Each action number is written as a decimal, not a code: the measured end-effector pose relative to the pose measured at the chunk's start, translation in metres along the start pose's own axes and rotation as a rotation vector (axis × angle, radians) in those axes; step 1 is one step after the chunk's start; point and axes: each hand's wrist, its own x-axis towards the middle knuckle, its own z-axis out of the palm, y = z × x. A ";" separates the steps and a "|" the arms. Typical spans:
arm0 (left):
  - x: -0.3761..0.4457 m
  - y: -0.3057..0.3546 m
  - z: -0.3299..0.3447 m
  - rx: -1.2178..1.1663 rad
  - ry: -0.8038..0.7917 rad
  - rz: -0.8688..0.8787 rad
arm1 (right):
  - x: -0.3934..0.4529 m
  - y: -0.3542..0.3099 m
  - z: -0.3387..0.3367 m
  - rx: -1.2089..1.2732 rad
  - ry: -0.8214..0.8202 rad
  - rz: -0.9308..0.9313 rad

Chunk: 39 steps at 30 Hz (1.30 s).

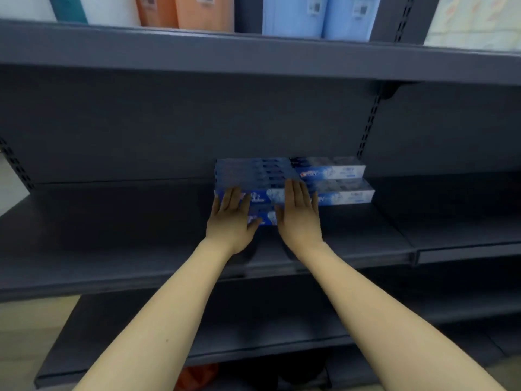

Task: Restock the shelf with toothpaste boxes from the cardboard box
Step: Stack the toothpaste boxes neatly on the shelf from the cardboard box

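Note:
Several blue-and-white toothpaste boxes [253, 173] lie stacked flat on the dark grey middle shelf [112, 221], right of its centre. A second stack of toothpaste boxes [338, 179] stands directly to the right, touching the first. My left hand [231, 218] lies with straight fingers against the front left of the blue stack. My right hand [300, 213] presses flat with straight fingers against the front right of the same stack. A lower box [265, 217] shows between both hands. The cardboard box is not in view.
The upper shelf [253, 55] overhangs and carries orange packs [186, 9] and pale blue packs [321, 15]. A slotted upright [369, 122] divides the back panel. The lower shelf [253, 334] sits below my forearms. Something orange [197, 376] lies at the bottom.

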 end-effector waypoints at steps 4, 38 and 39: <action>-0.025 0.038 0.024 -0.055 0.075 0.059 | -0.042 0.025 0.005 0.055 0.144 -0.017; -0.257 0.097 0.396 -0.150 -0.575 0.149 | -0.415 0.173 0.256 0.268 -0.929 0.306; -0.259 0.095 0.417 -0.153 -0.596 0.142 | -0.421 0.178 0.276 0.265 -0.944 0.315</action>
